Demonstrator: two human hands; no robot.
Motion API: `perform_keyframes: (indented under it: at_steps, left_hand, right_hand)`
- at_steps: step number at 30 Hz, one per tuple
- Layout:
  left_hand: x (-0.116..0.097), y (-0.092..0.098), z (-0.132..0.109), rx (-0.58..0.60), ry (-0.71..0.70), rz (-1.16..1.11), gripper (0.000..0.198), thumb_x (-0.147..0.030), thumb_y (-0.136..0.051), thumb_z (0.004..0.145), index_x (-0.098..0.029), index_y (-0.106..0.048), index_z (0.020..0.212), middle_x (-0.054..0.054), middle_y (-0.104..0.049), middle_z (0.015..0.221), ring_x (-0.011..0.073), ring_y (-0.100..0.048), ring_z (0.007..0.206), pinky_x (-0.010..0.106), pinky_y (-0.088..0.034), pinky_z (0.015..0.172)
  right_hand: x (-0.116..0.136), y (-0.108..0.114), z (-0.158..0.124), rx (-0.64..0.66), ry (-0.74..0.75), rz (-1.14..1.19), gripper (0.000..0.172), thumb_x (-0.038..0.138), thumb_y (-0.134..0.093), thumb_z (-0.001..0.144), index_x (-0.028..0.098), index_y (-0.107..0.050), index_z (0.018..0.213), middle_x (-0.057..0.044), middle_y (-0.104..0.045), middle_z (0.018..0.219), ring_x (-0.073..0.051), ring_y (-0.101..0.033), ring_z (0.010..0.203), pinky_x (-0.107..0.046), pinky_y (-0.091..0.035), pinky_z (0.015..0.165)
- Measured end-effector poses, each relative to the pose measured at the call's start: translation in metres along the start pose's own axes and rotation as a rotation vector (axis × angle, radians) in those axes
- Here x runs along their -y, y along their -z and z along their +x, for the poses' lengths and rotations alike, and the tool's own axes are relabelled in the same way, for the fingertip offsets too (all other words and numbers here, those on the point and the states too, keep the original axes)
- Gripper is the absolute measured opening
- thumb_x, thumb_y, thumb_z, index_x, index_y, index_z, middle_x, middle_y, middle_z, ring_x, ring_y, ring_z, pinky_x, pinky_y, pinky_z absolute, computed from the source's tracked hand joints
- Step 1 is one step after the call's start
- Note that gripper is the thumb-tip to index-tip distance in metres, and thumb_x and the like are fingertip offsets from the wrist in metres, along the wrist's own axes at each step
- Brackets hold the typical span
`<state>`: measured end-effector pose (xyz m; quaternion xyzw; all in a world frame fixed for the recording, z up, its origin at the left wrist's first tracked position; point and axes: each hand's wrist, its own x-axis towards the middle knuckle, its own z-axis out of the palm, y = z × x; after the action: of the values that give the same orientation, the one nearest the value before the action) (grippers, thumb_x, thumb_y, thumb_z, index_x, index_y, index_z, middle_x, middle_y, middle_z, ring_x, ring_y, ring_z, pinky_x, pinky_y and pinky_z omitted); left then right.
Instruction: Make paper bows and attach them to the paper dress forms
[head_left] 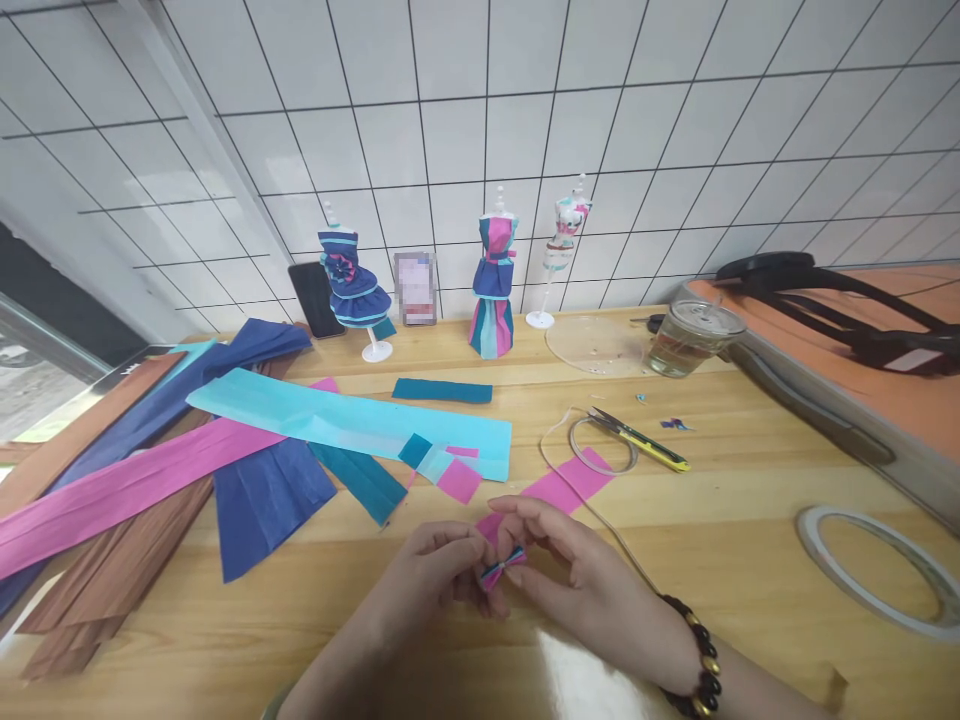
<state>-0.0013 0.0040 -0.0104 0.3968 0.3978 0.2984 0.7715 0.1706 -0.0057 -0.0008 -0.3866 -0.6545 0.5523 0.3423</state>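
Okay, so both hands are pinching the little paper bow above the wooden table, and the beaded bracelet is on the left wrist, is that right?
Not quite. The head view shows the beaded bracelet on the right wrist, not the left. The rest holds: the left hand and the right hand both pinch the small pink-and-blue bow above the wooden table.

From my seat, much of the little bow (502,572) is buried in the grip of both hands. The fingertips of the left hand (431,575) and the right hand (592,590) cover parts of it, so I cannot tell how it is tied. Both forearms run off the bottom edge. The pink strip (562,488) disappears under the right hand. The card (415,288) by the wall is blurred beyond reading. The pink paper (112,495) and the brown paper (82,600) are cut by the left edge, and the tape ring (877,608) by the right. The tiny scraps (675,424) are too small to identify.
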Motion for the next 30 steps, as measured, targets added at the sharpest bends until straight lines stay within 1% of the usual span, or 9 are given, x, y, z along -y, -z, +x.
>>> perform_keyframes:
  at_steps: [4, 7, 13, 15, 17, 19, 22, 25, 30]
  left_hand:
    - [0.005, 0.001, 0.003, -0.003, 0.077, -0.108, 0.024, -0.032, -0.058, 0.069, -0.012, -0.06, 0.057, 0.005, -0.063, 0.051, 0.0127, -0.054, 0.046, 0.025, -0.04, 0.051]
    - [0.007, 0.002, 0.004, 0.002, 0.091, -0.119, 0.023, -0.032, -0.057, 0.07, -0.012, -0.058, 0.06, 0.005, -0.063, 0.052, 0.0125, -0.055, 0.046, 0.024, -0.04, 0.051]
    - [0.004, 0.003, 0.001, -0.031, -0.044, -0.05, 0.026, -0.037, -0.056, 0.076, -0.013, -0.055, 0.066, 0.002, -0.06, 0.057, 0.012, -0.054, 0.051, 0.024, -0.04, 0.054]
    - [0.002, 0.001, -0.002, -0.013, -0.108, 0.03, 0.027, -0.038, -0.054, 0.079, -0.013, -0.057, 0.069, 0.002, -0.061, 0.062, 0.0123, -0.054, 0.057, 0.025, -0.04, 0.058]
    - [0.0, -0.003, -0.004, -0.022, -0.172, 0.145, 0.021, -0.035, -0.056, 0.078, -0.014, -0.058, 0.074, 0.003, -0.062, 0.068, 0.0131, -0.055, 0.065, 0.025, -0.041, 0.063]
    - [0.001, -0.006, -0.006, -0.056, -0.225, 0.249, 0.014, -0.028, -0.06, 0.076, -0.015, -0.059, 0.081, 0.004, -0.063, 0.077, 0.0152, -0.057, 0.074, 0.026, -0.041, 0.068]
    - [0.003, -0.009, -0.006, -0.122, -0.263, 0.373, 0.013, -0.023, -0.06, 0.076, -0.014, -0.06, 0.085, 0.006, -0.065, 0.087, 0.0193, -0.058, 0.084, 0.03, -0.042, 0.076]
    - [0.004, -0.01, -0.006, -0.167, -0.266, 0.444, 0.012, -0.023, -0.057, 0.077, -0.014, -0.06, 0.084, 0.008, -0.066, 0.088, 0.0204, -0.059, 0.085, 0.032, -0.044, 0.078]
    - [0.003, -0.01, -0.007, -0.223, -0.301, 0.541, 0.007, -0.021, -0.056, 0.076, -0.015, -0.058, 0.075, 0.005, -0.065, 0.077, 0.0185, -0.06, 0.076, 0.03, -0.046, 0.072]
  right_hand:
    - [-0.003, -0.001, 0.0, 0.004, -0.004, -0.011, 0.033, 0.015, -0.05, 0.082, 0.023, -0.046, 0.115, -0.002, -0.059, 0.088, -0.015, -0.058, 0.091, -0.032, -0.045, 0.086]
    - [-0.003, -0.002, -0.001, 0.007, -0.013, 0.026, 0.034, 0.016, -0.049, 0.083, 0.024, -0.045, 0.116, -0.001, -0.058, 0.087, -0.015, -0.058, 0.089, -0.031, -0.045, 0.085]
    - [-0.001, -0.003, -0.003, -0.036, -0.031, 0.091, 0.036, 0.015, -0.05, 0.083, 0.024, -0.041, 0.117, -0.001, -0.054, 0.088, -0.013, -0.059, 0.082, -0.032, -0.046, 0.084]
    - [-0.002, -0.002, -0.003, -0.059, -0.015, 0.099, 0.037, 0.014, -0.049, 0.083, 0.025, -0.04, 0.117, -0.001, -0.054, 0.089, -0.013, -0.059, 0.083, -0.032, -0.046, 0.084]
    - [-0.004, -0.001, -0.003, -0.091, 0.004, 0.086, 0.038, 0.013, -0.049, 0.083, 0.026, -0.041, 0.117, -0.001, -0.054, 0.09, -0.013, -0.058, 0.086, -0.032, -0.045, 0.085]
    - [-0.006, -0.001, -0.002, -0.122, 0.025, 0.068, 0.039, 0.012, -0.049, 0.082, 0.027, -0.042, 0.117, -0.001, -0.054, 0.09, -0.014, -0.057, 0.09, -0.032, -0.043, 0.087]
    - [-0.008, -0.002, -0.001, -0.139, 0.039, 0.059, 0.039, 0.011, -0.049, 0.082, 0.027, -0.042, 0.117, -0.001, -0.055, 0.089, -0.013, -0.055, 0.091, -0.032, -0.042, 0.088]
    - [-0.01, -0.002, -0.001, -0.139, 0.036, 0.067, 0.039, 0.011, -0.05, 0.082, 0.027, -0.042, 0.117, 0.0, -0.055, 0.089, -0.013, -0.055, 0.09, -0.031, -0.042, 0.087]
    - [-0.012, -0.004, -0.001, -0.141, 0.004, 0.12, 0.04, 0.01, -0.051, 0.08, 0.028, -0.043, 0.115, 0.001, -0.055, 0.09, -0.012, -0.054, 0.089, -0.03, -0.042, 0.085]
